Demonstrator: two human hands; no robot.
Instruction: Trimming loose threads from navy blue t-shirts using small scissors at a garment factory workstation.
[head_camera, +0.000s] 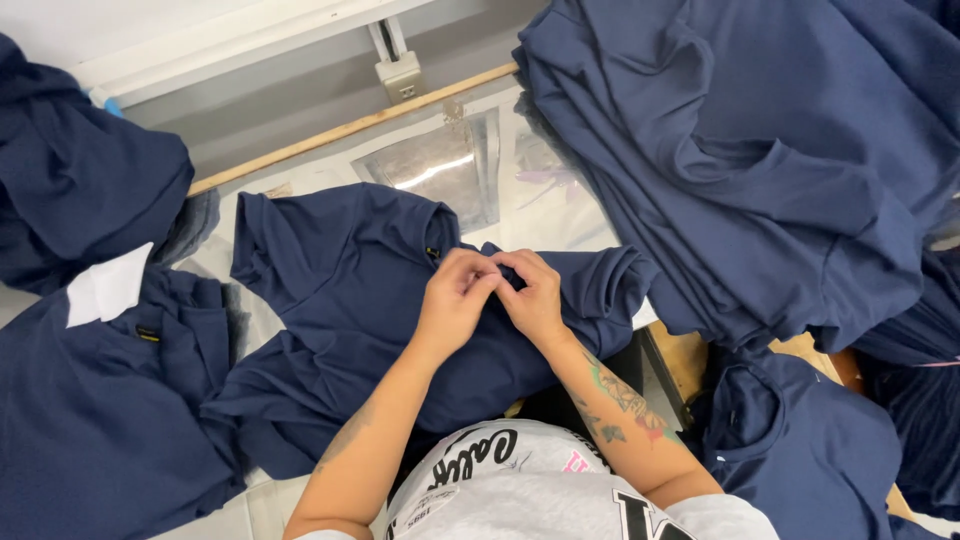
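From the head camera, both hands meet over a navy shirt (350, 270) spread flat on the pale, glossy surface (560, 225). The left hand (455, 300) is curled, its fingertips pinching a small fold of the soft knit cloth near the collar. The right hand (535, 295) is closed the same way, fingers bent and gripping the same bunch of fabric, so that the two hands touch knuckle to knuckle. The right forearm carries a coloured floral tattoo. The shirt lies directly beneath both hands, its matte jersey rumpled into shallow creases, one short sleeve rolled up just right of the right hand, the body spreading left of the left hand with a tiny yellow-and-black tag near the neck.

Well to the right of the right hand rises a thick stack of folded navy garments (760, 150), layered edges showing as soft ridges. Far left of the left hand lies another navy shirt (90, 420) with a white rectangular paper card (108, 285) resting on it, and above that a rounded heap of dark cloth (70, 180). Beyond the hands, a crinkled clear plastic bag (445, 165) catches the light, beside a thin wooden strip (350, 128) along the surface's far edge.
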